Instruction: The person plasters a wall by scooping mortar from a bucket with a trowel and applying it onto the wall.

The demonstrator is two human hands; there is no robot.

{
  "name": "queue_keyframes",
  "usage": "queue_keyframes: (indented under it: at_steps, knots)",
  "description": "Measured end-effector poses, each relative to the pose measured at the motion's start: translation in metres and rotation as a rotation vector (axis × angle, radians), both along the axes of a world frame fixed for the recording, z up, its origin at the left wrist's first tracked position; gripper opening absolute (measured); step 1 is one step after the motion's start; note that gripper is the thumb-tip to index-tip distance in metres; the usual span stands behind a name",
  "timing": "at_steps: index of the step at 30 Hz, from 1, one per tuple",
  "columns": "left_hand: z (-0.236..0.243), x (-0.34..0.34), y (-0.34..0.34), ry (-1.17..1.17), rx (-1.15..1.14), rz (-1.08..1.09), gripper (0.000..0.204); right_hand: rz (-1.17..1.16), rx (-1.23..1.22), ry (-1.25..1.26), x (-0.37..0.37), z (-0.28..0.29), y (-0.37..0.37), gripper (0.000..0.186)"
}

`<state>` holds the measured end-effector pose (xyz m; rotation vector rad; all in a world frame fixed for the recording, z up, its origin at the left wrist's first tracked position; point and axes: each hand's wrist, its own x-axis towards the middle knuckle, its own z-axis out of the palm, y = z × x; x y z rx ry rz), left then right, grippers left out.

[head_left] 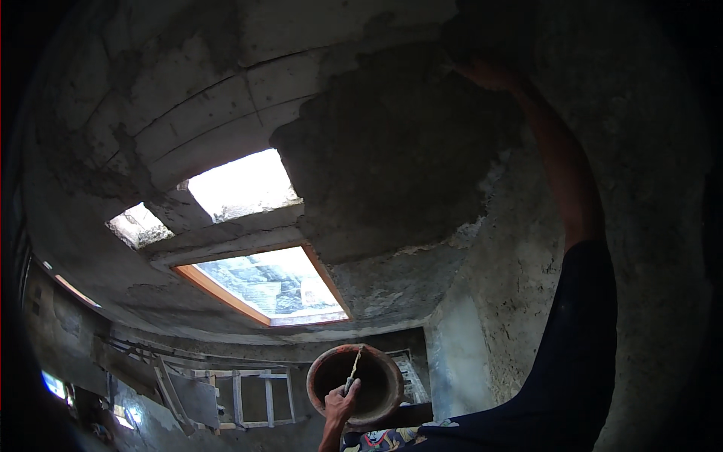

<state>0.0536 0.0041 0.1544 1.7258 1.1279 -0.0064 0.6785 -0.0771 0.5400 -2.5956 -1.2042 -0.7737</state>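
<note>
Low in the view, my left hand is closed round the handle of a narrow trowel-like tool, seen edge-on with a pale strip along it. The tool points up over the mouth of a round bucket with a reddish, crusted rim; its inside is dark. My right arm reaches far up along the wall, and my right hand is at the upper edge of a dark, wet-looking plaster patch. Its fingers look curled, but deep shadow hides what they hold.
Left of the plaster are two bright wall openings and an orange wood-framed window. Bare block wall shows at upper left. Wooden ladder-like frames stand below, left of the bucket. A rough side wall runs along the right.
</note>
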Motion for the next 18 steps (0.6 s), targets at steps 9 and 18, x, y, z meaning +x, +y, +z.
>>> queue_keyframes:
  at_steps: [9, 18]
  knots:
    - [0.02, 0.006, 0.0, 0.037, 0.009, -0.081, 0.057, 0.035, 0.103, 0.364, -0.047, -0.016, -0.004, 0.059]
    - [0.013, -0.005, -0.007, 0.004, -0.021, -0.077, 0.058, -0.132, 0.085, 0.288, -0.061, -0.06, -0.027, 0.059]
